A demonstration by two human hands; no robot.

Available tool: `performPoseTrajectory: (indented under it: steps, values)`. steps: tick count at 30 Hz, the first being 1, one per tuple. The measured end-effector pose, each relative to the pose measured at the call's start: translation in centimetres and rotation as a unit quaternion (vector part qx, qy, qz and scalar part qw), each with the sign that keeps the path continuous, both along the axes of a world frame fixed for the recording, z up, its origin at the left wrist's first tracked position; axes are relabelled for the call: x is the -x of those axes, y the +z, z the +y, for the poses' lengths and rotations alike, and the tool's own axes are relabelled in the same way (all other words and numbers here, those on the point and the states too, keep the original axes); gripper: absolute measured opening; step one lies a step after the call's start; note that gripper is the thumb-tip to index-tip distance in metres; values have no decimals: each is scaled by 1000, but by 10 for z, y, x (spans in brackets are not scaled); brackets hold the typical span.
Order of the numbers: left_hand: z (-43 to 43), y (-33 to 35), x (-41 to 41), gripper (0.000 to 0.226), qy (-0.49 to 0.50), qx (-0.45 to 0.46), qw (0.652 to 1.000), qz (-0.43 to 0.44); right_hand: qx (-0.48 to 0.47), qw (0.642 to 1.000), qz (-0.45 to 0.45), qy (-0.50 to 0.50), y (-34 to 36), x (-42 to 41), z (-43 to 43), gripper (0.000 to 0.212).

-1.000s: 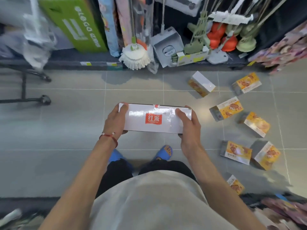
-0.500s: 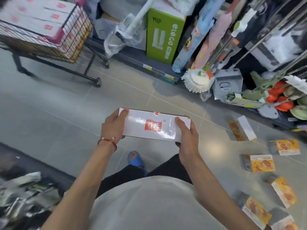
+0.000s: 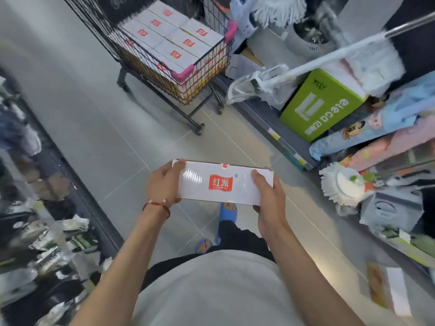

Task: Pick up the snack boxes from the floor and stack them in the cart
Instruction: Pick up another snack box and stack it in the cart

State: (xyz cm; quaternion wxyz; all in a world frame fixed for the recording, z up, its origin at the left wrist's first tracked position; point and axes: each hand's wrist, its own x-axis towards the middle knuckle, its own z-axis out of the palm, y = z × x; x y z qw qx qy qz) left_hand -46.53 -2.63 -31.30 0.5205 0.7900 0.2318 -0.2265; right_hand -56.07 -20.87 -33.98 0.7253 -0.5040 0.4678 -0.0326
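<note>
I hold a white snack box (image 3: 223, 184) with a red logo level in front of my waist. My left hand (image 3: 163, 184) grips its left end and my right hand (image 3: 268, 196) grips its right end. The black wire cart (image 3: 200, 74) stands ahead at the upper middle, some way beyond the box. Several white boxes with red logos (image 3: 174, 38) lie stacked flat inside it. One more snack box (image 3: 386, 288) lies on the floor at the lower right.
Shelves of goods line the right: a green carton (image 3: 322, 107), mops (image 3: 341, 187), a grey bucket (image 3: 390, 210). A dark shelf of packets (image 3: 40, 231) runs along the left. Grey tiled floor (image 3: 94, 114) lies between me and the cart.
My view has swung left from the scattered floor boxes to the cart, which is now closer and more central. Both hands keep the same hold on the box.
</note>
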Motion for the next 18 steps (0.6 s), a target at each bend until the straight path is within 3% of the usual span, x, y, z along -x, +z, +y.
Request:
performPoseTrajectory:
  steps: [9, 18]
  values:
    - [-6, 9, -82, 21, 105, -4, 994, -26, -3, 993, -15, 115, 12, -126, -22, 8]
    - [31, 5, -184, 29, 123, -32, 990, -67, 24, 982, -26, 187, 9, -250, 11, 21]
